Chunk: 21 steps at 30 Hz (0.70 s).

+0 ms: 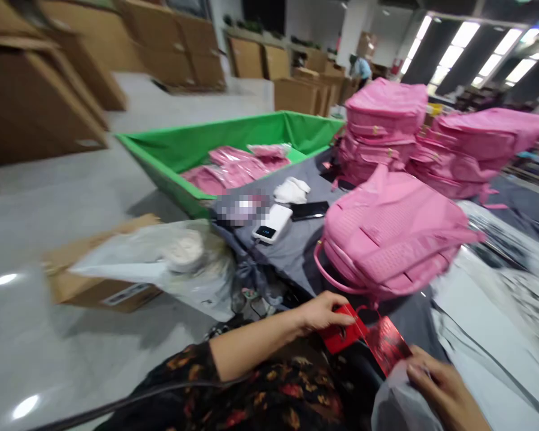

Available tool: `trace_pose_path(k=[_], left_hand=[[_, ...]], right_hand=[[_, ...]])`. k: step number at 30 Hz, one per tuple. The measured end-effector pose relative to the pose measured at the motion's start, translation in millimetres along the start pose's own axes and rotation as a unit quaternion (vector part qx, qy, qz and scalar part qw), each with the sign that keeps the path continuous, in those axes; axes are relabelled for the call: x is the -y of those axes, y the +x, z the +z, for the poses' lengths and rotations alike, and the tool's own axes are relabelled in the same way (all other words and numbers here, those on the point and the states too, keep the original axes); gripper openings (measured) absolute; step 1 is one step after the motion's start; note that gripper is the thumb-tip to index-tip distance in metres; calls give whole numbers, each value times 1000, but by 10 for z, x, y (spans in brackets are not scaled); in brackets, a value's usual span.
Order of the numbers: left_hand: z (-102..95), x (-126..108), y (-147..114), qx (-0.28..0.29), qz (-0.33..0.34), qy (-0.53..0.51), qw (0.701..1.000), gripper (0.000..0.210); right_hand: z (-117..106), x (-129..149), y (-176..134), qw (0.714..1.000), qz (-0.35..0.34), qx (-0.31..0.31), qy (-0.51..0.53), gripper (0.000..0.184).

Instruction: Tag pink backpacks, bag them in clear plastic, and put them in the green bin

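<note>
with my left hand [326,311] i am clamping a red card [336,341] between thumb and fingers, at the near edge of the table [296,254]. my right hand [444,383] is closing around a thin, see-through plastic bag [402,401] to the near right. a shiny red card [388,344] is sticking up from that bag, leaning left towards the other card; i cannot tell whether my right fingers are also pinching its lower end. a thin red cord [366,308] is curving above the two cards, and i cannot tell what it is joining.

just beyond my hands a pink backpack [399,233] is lying on the table, its straps facing up. further off to the right, pink backpacks are standing in two piles, a left pile [381,126] and a right pile [485,143]. left of the near backpack, a white power bank [273,224] is resting just beside a black phone [310,210], with a crumpled white cloth [291,190] lying behind them. on the far left, a green bin [157,143] is holding pink bundles [238,170] in clear wrapping.
</note>
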State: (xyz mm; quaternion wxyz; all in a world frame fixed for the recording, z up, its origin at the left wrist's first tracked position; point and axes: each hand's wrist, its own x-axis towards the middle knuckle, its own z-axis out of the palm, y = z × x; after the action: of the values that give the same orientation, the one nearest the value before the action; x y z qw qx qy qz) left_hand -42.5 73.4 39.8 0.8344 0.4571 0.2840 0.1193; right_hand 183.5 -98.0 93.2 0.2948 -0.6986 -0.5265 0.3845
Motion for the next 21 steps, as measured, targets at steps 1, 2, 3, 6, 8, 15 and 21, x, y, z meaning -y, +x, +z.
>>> trace_pose_path(k=[1,2,3,6,8,15,21], left_hand=[[9,-22,-26,11,0,-28,1000,59],[14,-35,-41,25,-3,-58,998,58],[16,-41,-47,39,-11,-87,995,57],[22,-17,-47,66,-39,-138,987,56],[35,9,-60,65,-45,-144,986,55],[71,64,-80,60,-48,-139,987,53],[-1,116,-35,-19,69,92,993,41]], right_hand=[[65,57,-7,999,19,-20,43,57],[127,79,3,994,41,-42,88,61],[182,69,21,987,69,-57,135,63],[298,-63,56,950,140,-54,272,62],[336,-132,30,935,140,-47,323,60],[206,-96,-138,961,62,-36,268,52],[20,26,-226,996,-10,-36,77,49]])
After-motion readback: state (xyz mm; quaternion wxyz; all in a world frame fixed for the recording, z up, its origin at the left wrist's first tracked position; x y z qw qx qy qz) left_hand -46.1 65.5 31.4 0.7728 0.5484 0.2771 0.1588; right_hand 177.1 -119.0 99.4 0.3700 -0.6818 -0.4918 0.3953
